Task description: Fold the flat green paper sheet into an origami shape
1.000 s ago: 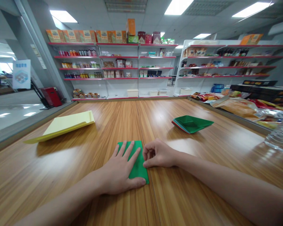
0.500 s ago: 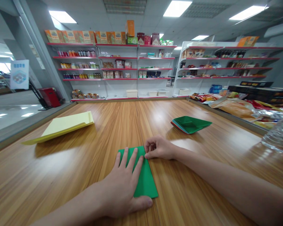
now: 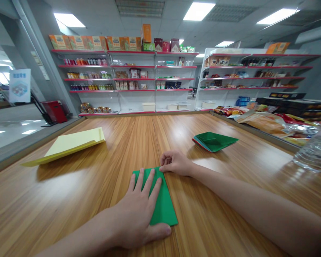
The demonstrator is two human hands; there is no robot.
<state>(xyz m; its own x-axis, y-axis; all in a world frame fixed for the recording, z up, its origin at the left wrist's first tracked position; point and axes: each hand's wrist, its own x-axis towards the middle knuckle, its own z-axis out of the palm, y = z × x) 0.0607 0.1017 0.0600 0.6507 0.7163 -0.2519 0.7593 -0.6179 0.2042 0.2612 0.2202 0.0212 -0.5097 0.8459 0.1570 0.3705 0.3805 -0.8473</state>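
A folded sheet of green paper (image 3: pixel 164 207) lies flat on the wooden table before me. My left hand (image 3: pixel 133 214) rests palm down across it, fingers spread and pressing on its left part. At the paper's far right corner is my right hand (image 3: pixel 176 163), with thumb and curled fingers pinched together on the edge. Farther right sits a folded green paper piece (image 3: pixel 216 141) with red and blue layers at its left side. To the far left lies a stack of yellow paper (image 3: pixel 76 142), its near edge bent up.
Snack packets (image 3: pixel 264 123) and dark boxes (image 3: pixel 286 105) line the right side beyond the raised table edge. A clear plastic bottle (image 3: pixel 314 151) stands at the far right. Stocked shelves (image 3: pixel 133 78) are behind the table, and a sign board (image 3: pixel 20 85) stands at left.
My right hand has slid a little away from me along the paper's right edge to its far corner. My left hand stays in place on the paper. The view has shifted slightly.
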